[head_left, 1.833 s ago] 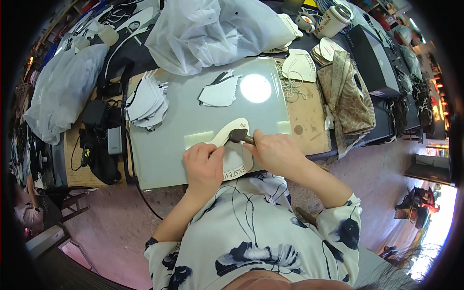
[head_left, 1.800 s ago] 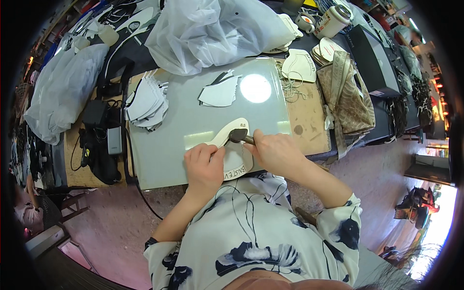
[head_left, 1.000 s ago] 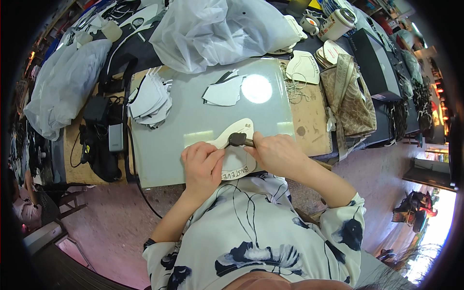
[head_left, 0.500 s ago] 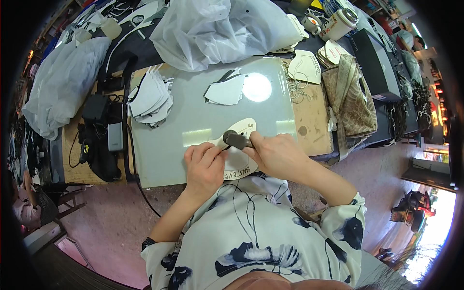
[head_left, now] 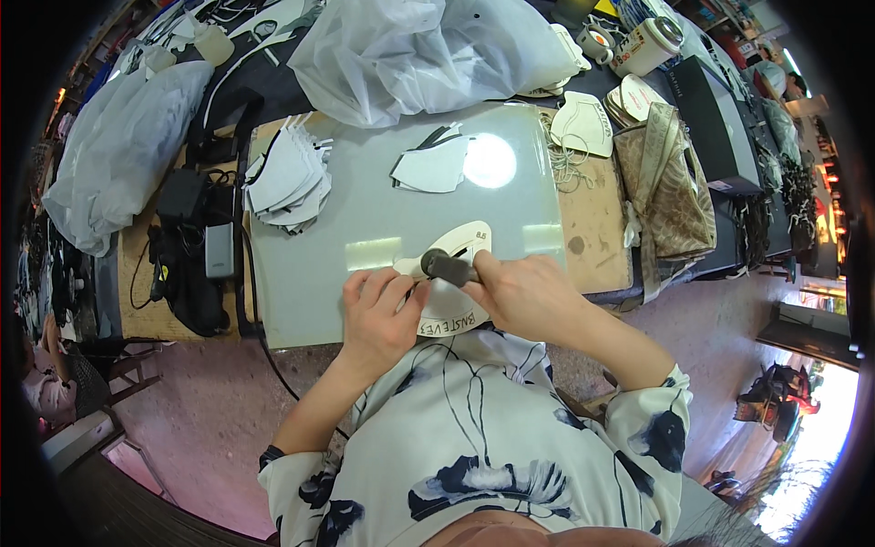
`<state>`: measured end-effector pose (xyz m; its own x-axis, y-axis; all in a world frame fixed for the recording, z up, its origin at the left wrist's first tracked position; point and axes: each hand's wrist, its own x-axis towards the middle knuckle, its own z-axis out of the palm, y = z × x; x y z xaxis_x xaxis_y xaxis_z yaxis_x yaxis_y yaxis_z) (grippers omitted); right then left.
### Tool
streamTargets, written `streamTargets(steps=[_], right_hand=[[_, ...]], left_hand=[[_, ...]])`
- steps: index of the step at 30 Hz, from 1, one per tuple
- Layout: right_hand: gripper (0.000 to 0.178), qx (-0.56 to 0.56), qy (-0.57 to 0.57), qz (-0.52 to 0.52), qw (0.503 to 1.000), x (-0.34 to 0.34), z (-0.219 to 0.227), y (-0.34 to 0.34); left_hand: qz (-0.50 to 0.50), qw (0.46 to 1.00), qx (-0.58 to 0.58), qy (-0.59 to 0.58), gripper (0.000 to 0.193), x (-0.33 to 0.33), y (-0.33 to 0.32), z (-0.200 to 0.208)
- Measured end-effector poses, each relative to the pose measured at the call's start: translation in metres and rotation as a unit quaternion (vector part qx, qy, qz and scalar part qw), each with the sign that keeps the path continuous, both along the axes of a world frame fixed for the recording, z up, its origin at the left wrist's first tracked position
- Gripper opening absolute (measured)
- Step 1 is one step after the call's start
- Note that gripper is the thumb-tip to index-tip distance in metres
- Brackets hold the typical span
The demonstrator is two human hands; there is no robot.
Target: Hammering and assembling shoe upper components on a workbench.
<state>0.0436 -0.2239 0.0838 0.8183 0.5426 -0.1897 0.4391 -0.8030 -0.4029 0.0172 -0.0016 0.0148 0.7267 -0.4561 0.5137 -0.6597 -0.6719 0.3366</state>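
Your right hand point(head_left: 526, 290) grips the hammer point(head_left: 449, 268); left hand point(head_left: 376, 315) curls by the template point(head_left: 477, 240), can't tell its pinch. Strike flat, clear of it.

"How's the light?"
"Bright; a round white glare sits on the board point(head_left: 365, 205), with oblong reflections lower down. The opening point(head_left: 831, 424) at right is blown out."
"Sharpness?"
"Clear mid-picture; lines bend toward black corners."

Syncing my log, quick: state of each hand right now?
Left hand: partly curled at the cream template; whether it pinches anything cannot be told.
Right hand: closed, holding the hammer.
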Motion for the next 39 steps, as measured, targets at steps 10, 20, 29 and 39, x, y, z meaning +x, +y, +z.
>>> streamTargets(steps=[10, 20, 29, 39], right_hand=[[0.037, -0.006, 0.011, -0.008, 1.0, -0.004, -0.008, -0.001], [0.037, -0.034, 0.04, 0.063, 0.997, 0.013, 0.003, -0.001], [0.038, -0.037, 0.05, 0.097, 0.993, 0.021, 0.003, 0.002], [0.038, -0.044, 0.05, 0.087, 0.994, 0.016, -0.004, 0.009]], left_hand=[[0.015, 0.999, -0.001, -0.032, 0.013, -0.006, 0.005, -0.001], [0.017, 0.999, -0.044, -0.009, 0.025, -0.006, 0.01, -0.006], [0.011, 0.997, -0.076, 0.022, 0.028, -0.005, 0.01, -0.01], [0.003, 0.996, -0.085, 0.039, 0.027, -0.003, 0.01, -0.009]])
